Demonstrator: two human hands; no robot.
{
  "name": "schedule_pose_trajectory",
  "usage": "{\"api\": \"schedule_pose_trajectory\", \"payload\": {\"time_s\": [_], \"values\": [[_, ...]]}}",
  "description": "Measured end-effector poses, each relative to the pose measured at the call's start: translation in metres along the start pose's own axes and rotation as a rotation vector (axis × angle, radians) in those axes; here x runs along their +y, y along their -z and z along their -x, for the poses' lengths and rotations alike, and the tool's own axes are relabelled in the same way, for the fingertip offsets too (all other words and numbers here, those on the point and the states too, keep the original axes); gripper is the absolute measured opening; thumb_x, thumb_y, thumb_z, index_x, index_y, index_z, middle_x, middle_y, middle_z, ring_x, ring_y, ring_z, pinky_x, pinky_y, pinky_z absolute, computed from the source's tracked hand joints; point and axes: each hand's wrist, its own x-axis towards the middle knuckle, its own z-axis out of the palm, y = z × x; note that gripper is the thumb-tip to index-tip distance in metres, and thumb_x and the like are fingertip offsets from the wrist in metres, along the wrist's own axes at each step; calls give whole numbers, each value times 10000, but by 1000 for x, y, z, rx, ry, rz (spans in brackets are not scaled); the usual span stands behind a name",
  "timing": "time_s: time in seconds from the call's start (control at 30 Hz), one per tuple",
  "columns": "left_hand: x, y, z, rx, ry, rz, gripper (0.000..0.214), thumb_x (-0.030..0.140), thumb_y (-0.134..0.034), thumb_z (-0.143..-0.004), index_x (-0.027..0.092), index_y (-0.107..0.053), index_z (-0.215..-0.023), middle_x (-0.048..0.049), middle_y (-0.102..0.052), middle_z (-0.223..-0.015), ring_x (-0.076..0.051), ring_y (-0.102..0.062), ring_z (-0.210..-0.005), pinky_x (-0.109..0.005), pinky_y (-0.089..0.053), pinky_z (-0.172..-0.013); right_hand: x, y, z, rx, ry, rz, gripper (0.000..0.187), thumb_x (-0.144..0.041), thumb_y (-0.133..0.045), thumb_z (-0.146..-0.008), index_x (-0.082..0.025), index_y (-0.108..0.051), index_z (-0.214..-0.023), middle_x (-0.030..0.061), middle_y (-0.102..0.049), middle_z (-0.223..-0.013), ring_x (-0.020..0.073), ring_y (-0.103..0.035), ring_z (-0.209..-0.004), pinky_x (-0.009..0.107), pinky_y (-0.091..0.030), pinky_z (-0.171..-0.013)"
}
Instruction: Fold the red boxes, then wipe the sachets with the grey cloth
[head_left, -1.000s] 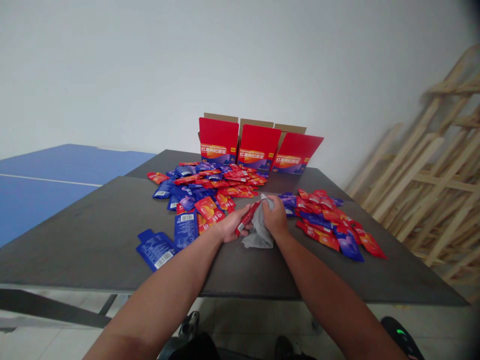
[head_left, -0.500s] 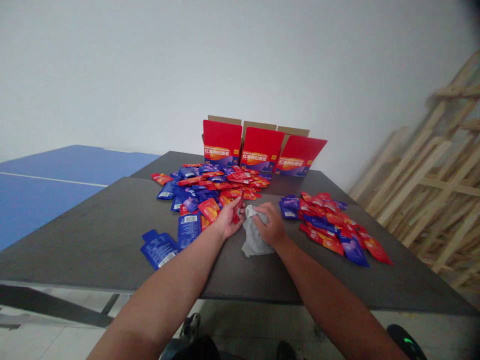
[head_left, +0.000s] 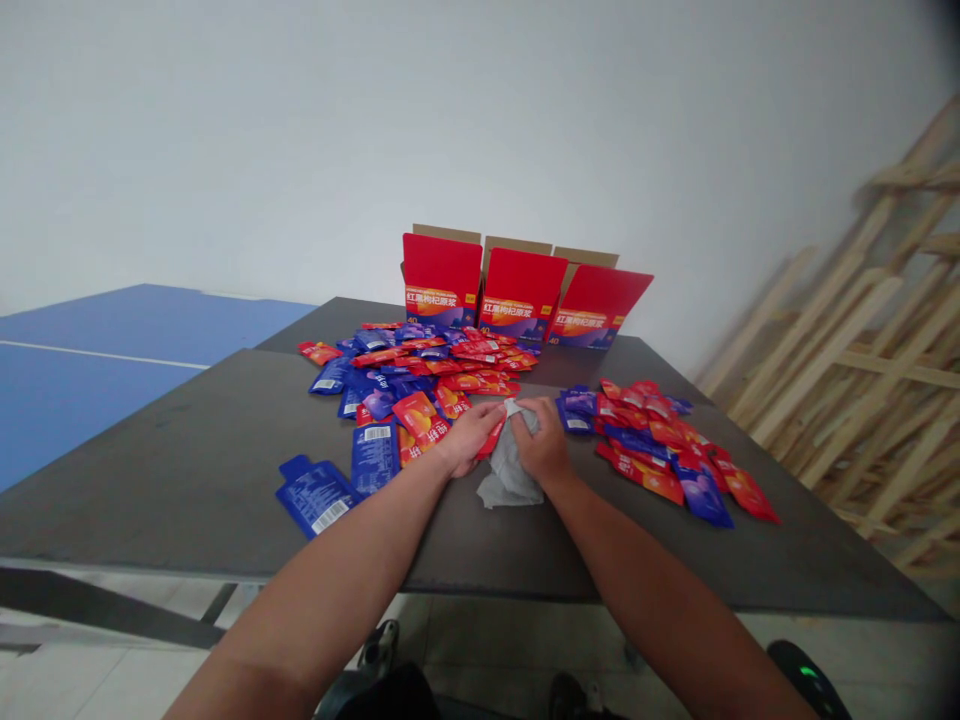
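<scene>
My left hand (head_left: pixel 474 437) is closed on a red pouch (head_left: pixel 491 440), which is partly covered by my fingers and a cloth. In my right hand (head_left: pixel 541 440) is the crumpled grey cloth (head_left: pixel 512 472), pressed against the pouch's upper end. The cloth's loose end hangs down toward the table. Left of and beyond my hands lies a large heap of red and blue pouches (head_left: pixel 379 390). A smaller heap of the same pouches (head_left: pixel 660 435) is spread to the right of my right hand. One blue pouch (head_left: pixel 319 497) lies by my left forearm.
Three red cartons (head_left: pixel 442 280) with raised flaps stand in a row at the back of the dark table (head_left: pixel 187 470). A blue table-tennis table (head_left: pixel 112 330) adjoins on the left. Wooden pallets (head_left: pixel 885 370) lean at the right.
My hands have come together, and the cloth in my right hand now meets the red pouch in my left. The pouch has turned so its face shows more. The view has shifted slightly.
</scene>
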Motion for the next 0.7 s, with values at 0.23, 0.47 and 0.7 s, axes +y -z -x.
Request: {"api": "schedule_pose_trajectory", "payload": {"time_s": [0.23,0.47,0.7], "values": [[6,0,8,-76,86,-61,301,319,-712,-806,150,-682,-1053,44,-544,-482,-85,-511,-410,-175,-403,-445,17,1,-8,64,-373,-65,245,-381,-533,-824,-185,-620,-943,59,-654,-931,214,-590,-900,364,-465,-864],[10,5,5,-138,103,74,309,242,-743,-781,131,-677,-1061,-16,-655,-629,-97,-605,-509,-176,-482,-521,26,1,-13,31,-656,-184,331,-481,-571,-773,-178,-625,-894,24,-653,-798,186,-578,-711,296,-460,-658],[15,19,-11,161,85,391,158,242,-626,-872,111,-663,-951,-87,-715,-787,-148,-681,-641,-268,-567,-678,23,9,-12,17,-348,-100,273,-417,-592,-814,-195,-679,-946,59,-661,-929,215,-607,-877,363,-492,-821]]}}
